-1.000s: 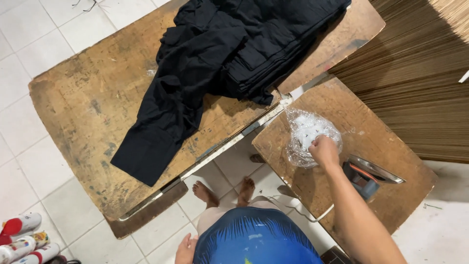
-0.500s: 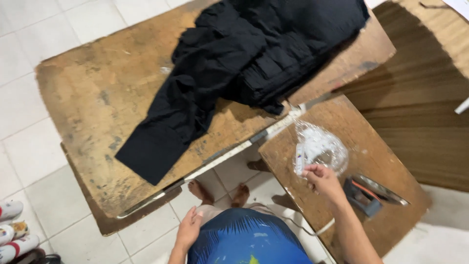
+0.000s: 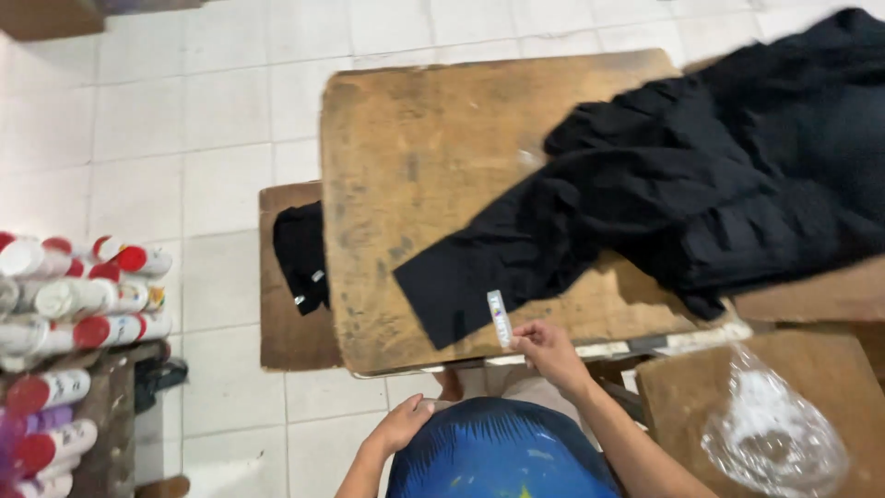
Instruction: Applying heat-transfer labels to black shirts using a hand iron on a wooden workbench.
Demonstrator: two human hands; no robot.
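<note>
My right hand (image 3: 546,350) pinches a small white strip, a label or tag (image 3: 499,318), at the near edge of the worn wooden table (image 3: 415,184). The strip's far end lies against the end of a black garment's sleeve (image 3: 479,277); the garment itself (image 3: 728,184) is piled across the table's right side. My left hand (image 3: 403,426) rests against my blue shirt at the waist, holding nothing that I can see.
A clear plastic bag (image 3: 770,429) holding small white items lies on a lower wooden board (image 3: 673,387) at the right. A small black cloth (image 3: 300,258) sits on a low bench (image 3: 286,341) left of the table. Several red-capped spray cans (image 3: 74,304) are stacked at far left.
The view has swung left. My right hand left the plastic bag and came to the table's near edge holding the white strip. My left hand stays at my waist.
</note>
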